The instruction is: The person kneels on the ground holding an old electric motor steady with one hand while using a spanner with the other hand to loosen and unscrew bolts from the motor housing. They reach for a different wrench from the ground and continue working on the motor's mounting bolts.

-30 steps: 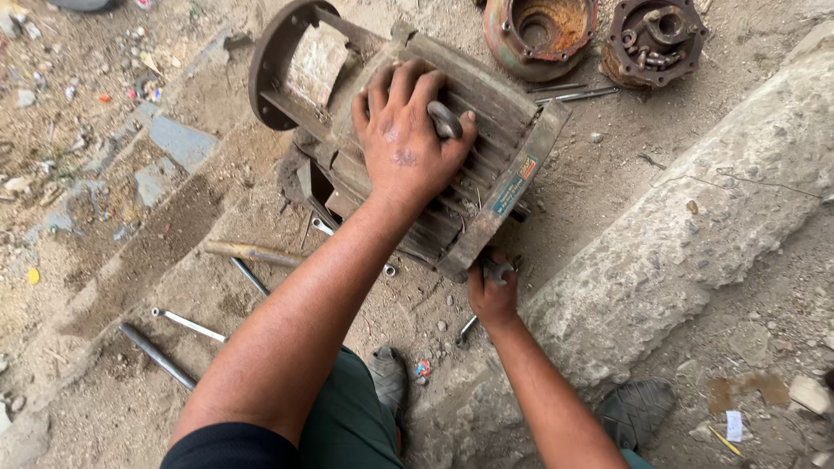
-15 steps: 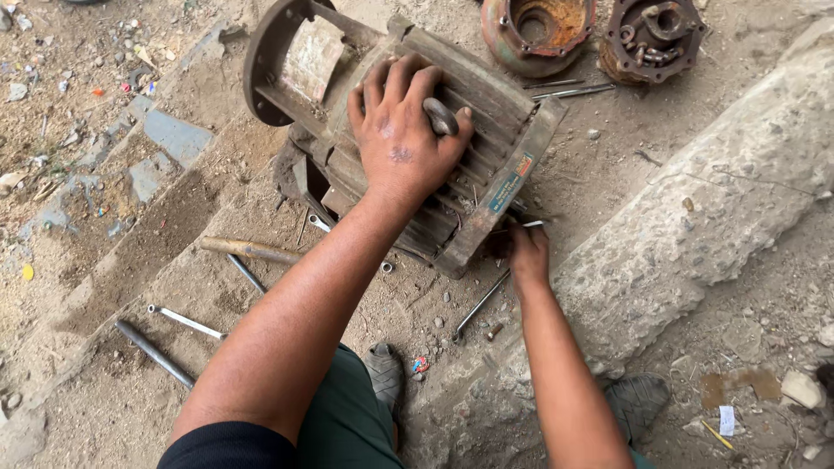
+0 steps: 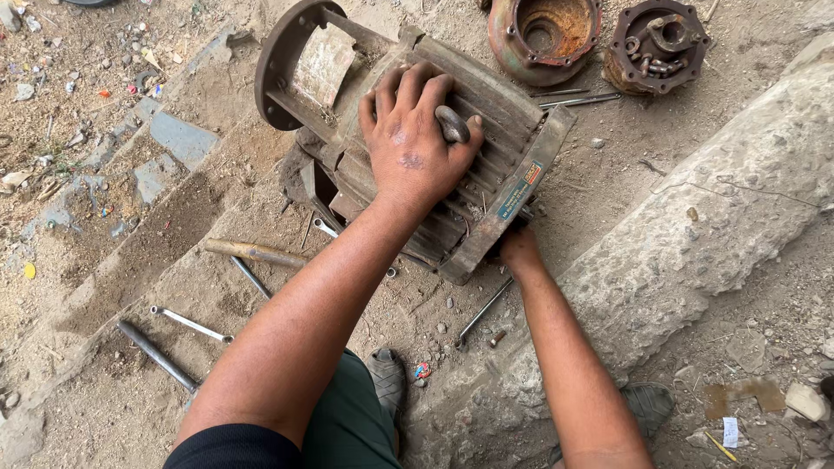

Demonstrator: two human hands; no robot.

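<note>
A rusty grey electric motor housing (image 3: 504, 130) with cooling fins lies on its side on the dirt. My left hand (image 3: 415, 143) presses on top of it, fingers spread over the fins and the thumb hooked by a lifting eye (image 3: 452, 123). Low against the near end flange (image 3: 512, 204) is my right hand (image 3: 519, 249), its fingers tucked out of sight under the rim. A thin steel rod (image 3: 483, 311) lies on the ground just below that hand.
Two rusty end covers (image 3: 543, 35) (image 3: 658, 43) and long bolts (image 3: 578, 98) lie beyond the motor. A rough concrete kerb (image 3: 704, 226) runs along the right. A wooden-handled tool (image 3: 252, 252), a spanner (image 3: 188, 323) and a bar (image 3: 156, 354) lie at the left. My sandalled foot (image 3: 387, 378) is below.
My right hand left the rod on the ground and moved up to the motor's near flange. The left hand stayed on top of the housing.
</note>
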